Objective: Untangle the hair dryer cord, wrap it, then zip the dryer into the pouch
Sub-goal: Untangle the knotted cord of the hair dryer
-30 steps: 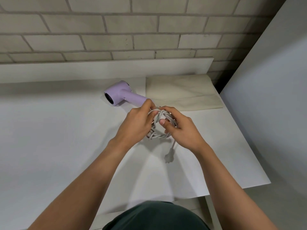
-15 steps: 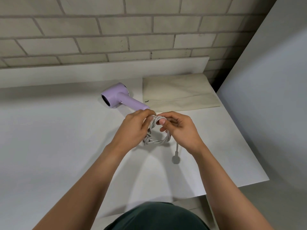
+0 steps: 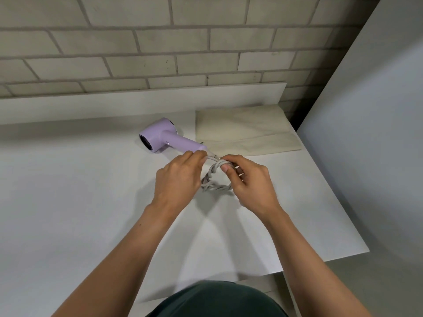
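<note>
The white bench (image 3: 68,202) has wide bare room to the left. Above its middle, the left hand (image 3: 177,179) and right hand (image 3: 251,186) have their fingers clamped on one coiled grey cord (image 3: 212,179). Beyond lies one lilac plastic hair dryer (image 3: 160,136). One flat beige fabric pouch (image 3: 245,131) fills the far right corner, below a pale brick wall (image 3: 160,42).

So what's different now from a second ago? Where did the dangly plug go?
The loose end with the plug, dangling under the coiled cord before, is out of sight now, likely pulled in. The left hand slid up to pinch the cord by the hair dryer handle. The right hand keeps gripping the coil. Hair dryer and pouch stayed put.
</note>
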